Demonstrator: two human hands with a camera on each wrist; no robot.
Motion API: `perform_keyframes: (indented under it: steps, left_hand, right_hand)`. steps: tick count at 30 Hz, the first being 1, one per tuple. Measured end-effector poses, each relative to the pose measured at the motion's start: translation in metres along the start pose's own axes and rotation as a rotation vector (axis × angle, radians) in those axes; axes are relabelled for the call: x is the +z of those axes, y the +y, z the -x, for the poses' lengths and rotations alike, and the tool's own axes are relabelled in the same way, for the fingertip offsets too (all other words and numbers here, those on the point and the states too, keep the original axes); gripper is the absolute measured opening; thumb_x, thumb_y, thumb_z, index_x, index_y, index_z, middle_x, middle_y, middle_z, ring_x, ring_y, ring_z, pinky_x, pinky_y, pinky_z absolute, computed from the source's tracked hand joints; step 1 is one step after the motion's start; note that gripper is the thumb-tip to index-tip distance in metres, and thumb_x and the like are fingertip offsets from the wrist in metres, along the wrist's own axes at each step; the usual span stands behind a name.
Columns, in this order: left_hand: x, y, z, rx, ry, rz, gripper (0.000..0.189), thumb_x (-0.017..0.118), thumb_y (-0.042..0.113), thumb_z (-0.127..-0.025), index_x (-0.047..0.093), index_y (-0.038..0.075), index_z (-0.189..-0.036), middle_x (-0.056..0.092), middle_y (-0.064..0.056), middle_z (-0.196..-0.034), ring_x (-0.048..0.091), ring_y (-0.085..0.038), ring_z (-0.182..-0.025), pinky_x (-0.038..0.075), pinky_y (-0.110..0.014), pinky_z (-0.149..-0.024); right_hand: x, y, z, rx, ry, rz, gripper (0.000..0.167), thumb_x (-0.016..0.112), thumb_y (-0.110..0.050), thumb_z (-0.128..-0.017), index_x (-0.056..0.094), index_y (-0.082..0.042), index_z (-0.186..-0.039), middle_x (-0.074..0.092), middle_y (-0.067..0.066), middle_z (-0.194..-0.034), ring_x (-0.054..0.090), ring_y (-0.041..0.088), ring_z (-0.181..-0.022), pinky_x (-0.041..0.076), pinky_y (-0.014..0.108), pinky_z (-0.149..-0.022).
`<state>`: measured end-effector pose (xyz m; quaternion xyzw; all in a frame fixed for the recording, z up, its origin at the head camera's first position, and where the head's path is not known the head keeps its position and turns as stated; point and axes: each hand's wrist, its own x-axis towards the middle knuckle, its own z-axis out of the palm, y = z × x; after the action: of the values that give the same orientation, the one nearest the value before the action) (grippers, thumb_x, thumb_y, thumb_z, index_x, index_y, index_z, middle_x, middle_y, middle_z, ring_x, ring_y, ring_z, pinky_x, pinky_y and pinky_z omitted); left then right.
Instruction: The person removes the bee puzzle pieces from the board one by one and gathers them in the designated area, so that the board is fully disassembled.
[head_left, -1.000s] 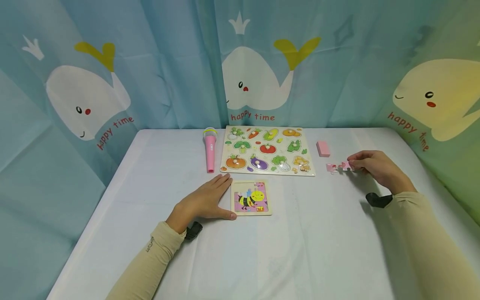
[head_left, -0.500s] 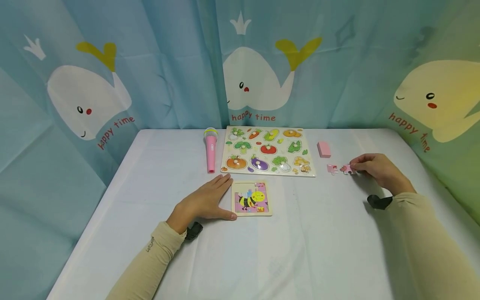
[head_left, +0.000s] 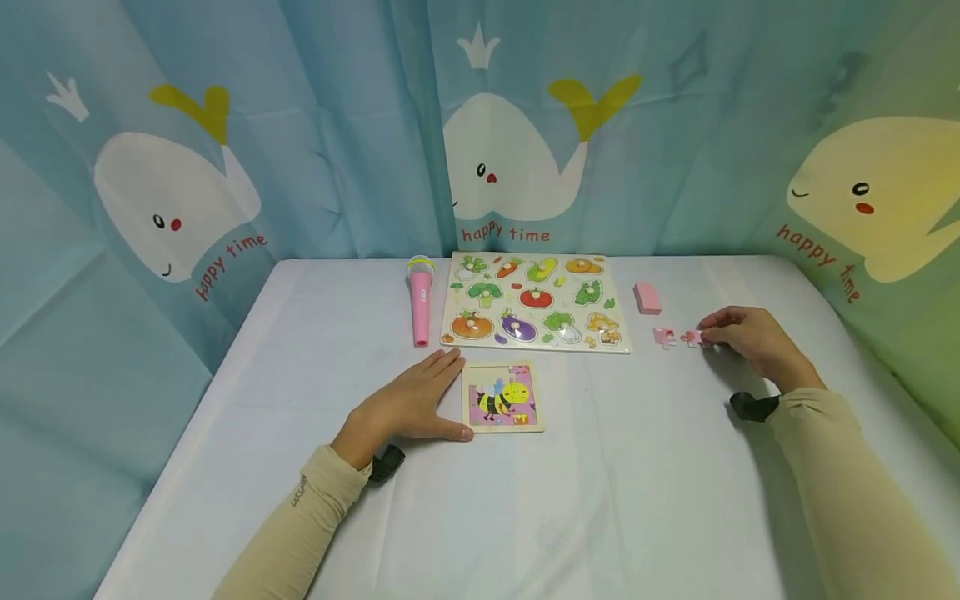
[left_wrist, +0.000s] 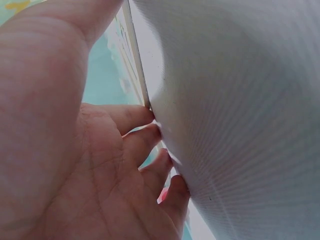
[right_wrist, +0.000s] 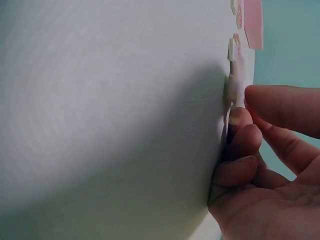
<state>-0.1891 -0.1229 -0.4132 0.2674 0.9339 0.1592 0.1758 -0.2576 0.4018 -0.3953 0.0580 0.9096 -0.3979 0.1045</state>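
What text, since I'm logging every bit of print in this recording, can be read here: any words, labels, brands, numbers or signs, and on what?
"happy time": red, on the curtain, below the left whale.
"happy time": red, on the curtain, below the middle whale.
"happy time": red, on the curtain, below the right whale.
Too small to read: white lettering on the pink microphone.
Too small to read: dark lettering on the left sleeve.

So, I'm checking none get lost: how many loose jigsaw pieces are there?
2 visible: the left piece lies near the pink block; the right piece is pinched by the right hand. More may be hidden under that hand.
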Motion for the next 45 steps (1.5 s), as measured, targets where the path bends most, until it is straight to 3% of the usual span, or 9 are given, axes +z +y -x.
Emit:
perform_keyframes:
  steps: [7, 13, 19, 22, 28, 35, 45]
  left_hand:
    - [0.001, -0.001, -0.001, 0.004, -0.002, -0.003, 0.115, 0.081, 0.061, -0.09, 0.021, 0.006, -0.171, 0.014, -0.009, -0.179, 0.009, -0.029, -0.164, 0.015, -0.046, -0.13]
    - [0.002, -0.003, -0.001, 0.015, -0.005, -0.007, 0.115, 0.08, 0.062, -0.091, 0.02, 0.005, -0.171, 0.013, -0.009, -0.179, 0.008, -0.029, -0.164, 0.014, -0.045, -0.13]
    - [0.0, -0.002, -0.001, 0.019, -0.005, -0.013, 0.114, 0.079, 0.061, -0.091, 0.02, 0.005, -0.171, 0.013, -0.01, -0.179, 0.008, -0.029, -0.164, 0.014, -0.045, -0.13]
    - [-0.001, -0.002, -0.001, 0.017, -0.001, -0.014, 0.114, 0.08, 0.061, -0.091, 0.021, 0.005, -0.171, 0.014, -0.01, -0.179, 0.009, -0.029, -0.164, 0.015, -0.045, -0.13]
    - [0.0, -0.002, 0.0, 0.014, 0.001, 0.002, 0.114, 0.081, 0.06, -0.091, 0.022, 0.005, -0.171, 0.015, -0.01, -0.179, 0.01, -0.03, -0.164, 0.015, -0.047, -0.13]
    - [-0.001, -0.001, 0.0, 0.018, -0.002, 0.003, 0.114, 0.08, 0.061, -0.091, 0.022, 0.005, -0.171, 0.015, -0.01, -0.179, 0.009, -0.03, -0.164, 0.015, -0.046, -0.13]
    - [-0.001, 0.0, 0.0, 0.022, -0.001, 0.004, 0.113, 0.08, 0.06, -0.091, 0.022, 0.004, -0.171, 0.015, -0.011, -0.178, 0.01, -0.031, -0.164, 0.016, -0.047, -0.13]
  right_hand:
    - [0.002, -0.004, 0.001, 0.025, 0.048, -0.017, 0.04, 0.059, -0.016, -0.109, 0.056, 0.015, -0.135, 0.063, 0.005, -0.101, 0.052, 0.024, -0.093, 0.046, 0.033, -0.075]
    - [0.003, -0.008, 0.002, 0.046, 0.107, -0.073, 0.046, 0.056, -0.025, -0.111, 0.053, 0.014, -0.136, 0.061, 0.0, -0.096, 0.053, 0.018, -0.09, 0.048, 0.032, -0.074]
    - [0.008, -0.021, 0.005, 0.041, 0.15, -0.099, 0.054, 0.053, -0.035, -0.112, 0.052, 0.012, -0.14, 0.06, 0.009, -0.111, 0.052, 0.027, -0.104, 0.046, 0.035, -0.085]
    - [0.015, -0.031, 0.007, 0.005, 0.145, -0.115, 0.055, 0.053, -0.036, -0.113, 0.052, 0.012, -0.14, 0.061, 0.01, -0.116, 0.054, 0.027, -0.105, 0.048, 0.036, -0.086]
    - [0.027, -0.048, 0.008, -0.091, 0.132, -0.089, 0.053, 0.054, -0.035, -0.113, 0.055, 0.011, -0.139, 0.066, 0.005, -0.109, 0.058, 0.024, -0.098, 0.05, 0.031, -0.08]
    - [0.043, -0.066, 0.011, -0.129, 0.158, -0.099, 0.049, 0.057, -0.033, -0.112, 0.059, 0.009, -0.135, 0.069, 0.007, -0.105, 0.06, 0.023, -0.09, 0.052, 0.032, -0.073]
    - [0.069, -0.091, 0.015, -0.234, 0.109, -0.122, 0.038, 0.061, -0.026, -0.11, 0.063, 0.009, -0.125, 0.07, 0.008, -0.101, 0.062, 0.019, -0.088, 0.053, 0.028, -0.071]
